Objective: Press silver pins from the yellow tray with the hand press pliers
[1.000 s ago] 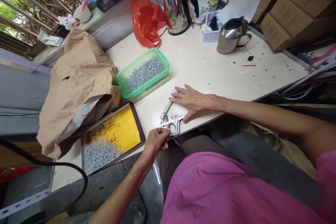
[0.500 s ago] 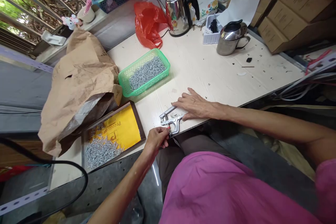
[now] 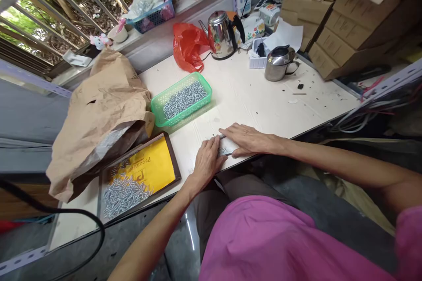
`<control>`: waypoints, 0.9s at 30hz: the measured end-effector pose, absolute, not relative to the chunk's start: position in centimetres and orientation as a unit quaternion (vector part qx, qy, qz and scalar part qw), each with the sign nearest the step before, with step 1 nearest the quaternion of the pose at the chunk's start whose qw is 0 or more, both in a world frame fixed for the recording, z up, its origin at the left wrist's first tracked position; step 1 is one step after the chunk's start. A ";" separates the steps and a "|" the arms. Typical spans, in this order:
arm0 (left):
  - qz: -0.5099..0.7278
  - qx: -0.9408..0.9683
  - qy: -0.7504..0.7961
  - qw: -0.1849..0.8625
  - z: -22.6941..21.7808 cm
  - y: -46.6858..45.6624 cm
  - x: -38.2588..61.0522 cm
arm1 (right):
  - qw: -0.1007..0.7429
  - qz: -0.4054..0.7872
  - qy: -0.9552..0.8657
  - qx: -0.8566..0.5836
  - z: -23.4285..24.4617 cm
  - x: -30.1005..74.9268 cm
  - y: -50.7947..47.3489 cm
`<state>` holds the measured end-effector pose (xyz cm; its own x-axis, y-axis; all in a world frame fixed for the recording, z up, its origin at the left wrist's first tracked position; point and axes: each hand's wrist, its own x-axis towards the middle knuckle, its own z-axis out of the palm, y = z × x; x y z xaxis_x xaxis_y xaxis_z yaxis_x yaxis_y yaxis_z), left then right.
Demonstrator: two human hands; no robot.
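Silver pliers lie on the tabletop near its front edge, mostly hidden under my two hands. My left hand covers their jaw end, its fingers bent over the metal and the thumb pointing right. My right hand spans the handle end, fingertips on the far handle and thumb by the near one. Left of my hands, small silver screw-like pieces lie heaped in a shallow box over a yellow sheet. More small metal pieces fill part of a green plastic basket.
Crumpled brown paper covers the table's left side. At the back stand a red plastic bag, a steel kettle, a small white basket and a steel pot. Cardboard boxes are stacked at the right.
My left hand has moved from pinching at the pliers' near, red-marked part to lying over their jaw end. My right hand stays at the handles. The camera view has shifted slightly.
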<state>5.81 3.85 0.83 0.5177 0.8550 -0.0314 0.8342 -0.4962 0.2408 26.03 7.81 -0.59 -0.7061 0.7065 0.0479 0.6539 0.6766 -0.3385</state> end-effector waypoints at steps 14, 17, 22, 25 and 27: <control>0.047 0.871 0.459 0.168 0.4 7.0 6.9 | 0.077 0.182 -0.898 -0.392 1.7 26.3 6.8; 0.075 0.861 0.473 0.173 -0.3 6.7 6.8 | 0.058 0.176 -0.902 -0.389 1.0 26.0 7.5; 0.104 0.851 0.489 0.161 -0.6 6.5 7.3 | 0.023 0.176 -0.902 -0.393 0.0 25.6 8.6; 0.096 0.854 0.487 0.157 -0.4 6.6 7.4 | 0.024 0.169 -0.903 -0.394 -0.3 25.8 8.7; 0.086 0.854 0.492 0.146 -0.3 6.5 7.3 | 0.047 0.164 -0.907 -0.384 -0.3 26.2 8.6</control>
